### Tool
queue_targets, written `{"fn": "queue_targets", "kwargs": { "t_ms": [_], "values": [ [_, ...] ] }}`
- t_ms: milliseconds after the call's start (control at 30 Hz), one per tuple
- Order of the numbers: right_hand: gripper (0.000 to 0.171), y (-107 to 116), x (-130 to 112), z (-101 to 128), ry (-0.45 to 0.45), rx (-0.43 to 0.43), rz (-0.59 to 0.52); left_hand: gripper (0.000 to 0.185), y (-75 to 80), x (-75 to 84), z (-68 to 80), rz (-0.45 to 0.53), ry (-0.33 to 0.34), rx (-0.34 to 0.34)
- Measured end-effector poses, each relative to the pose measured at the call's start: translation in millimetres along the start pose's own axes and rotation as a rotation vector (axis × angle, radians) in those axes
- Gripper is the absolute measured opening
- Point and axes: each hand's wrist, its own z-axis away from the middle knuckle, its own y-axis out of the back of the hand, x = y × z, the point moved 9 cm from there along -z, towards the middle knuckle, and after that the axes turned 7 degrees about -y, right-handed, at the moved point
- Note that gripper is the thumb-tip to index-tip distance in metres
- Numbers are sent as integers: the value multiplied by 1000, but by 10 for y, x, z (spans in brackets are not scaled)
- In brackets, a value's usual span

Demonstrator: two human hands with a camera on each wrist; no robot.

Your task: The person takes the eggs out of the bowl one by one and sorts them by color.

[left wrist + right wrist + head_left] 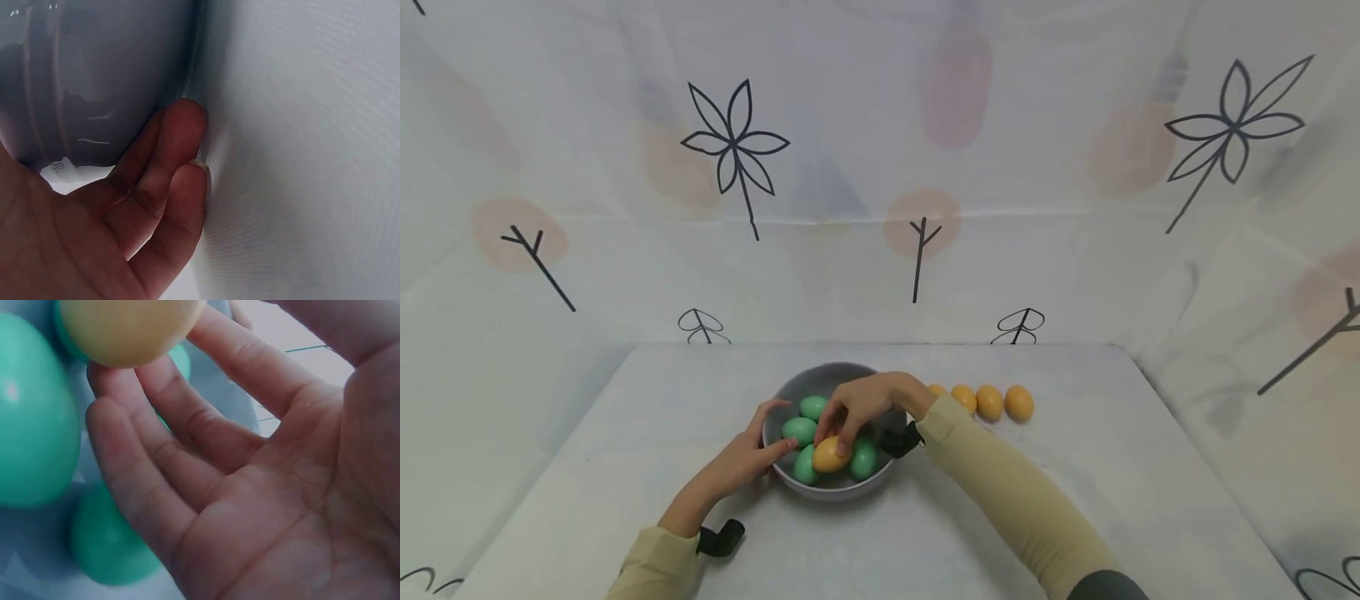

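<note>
While the half-curled left hand [748,454] holds the gray bowl [831,494] at its left, the right hand [867,401] pinches a yellow egg [829,457], apparently mid-transfer, next needing gentle control

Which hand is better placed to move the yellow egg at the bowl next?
Probably the right hand: it already pinches the yellow egg, and the row of yellow eggs lies on that side. The left hand holds the left side of the gray bowl.

Behind the pale worktop [550,508] hangs a white backdrop [842,283] printed with dark-outlined flowers [733,144], a faded pink oval [957,92], and bare twigs [918,262] over peach discs [492,233]; small leafy sprigs [702,322] line its foot.
</note>
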Motion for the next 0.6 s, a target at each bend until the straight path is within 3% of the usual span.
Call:
{"fn": "queue_targets", "kwargs": {
  "t_ms": [400,600],
  "values": [
    [37,166,1,285,60,116,-176,64,11,42,21,-9,-19,-4],
    [39,279,80,492,65,251,-231,65,6,66,33,4,-16,8]
  ]
}}
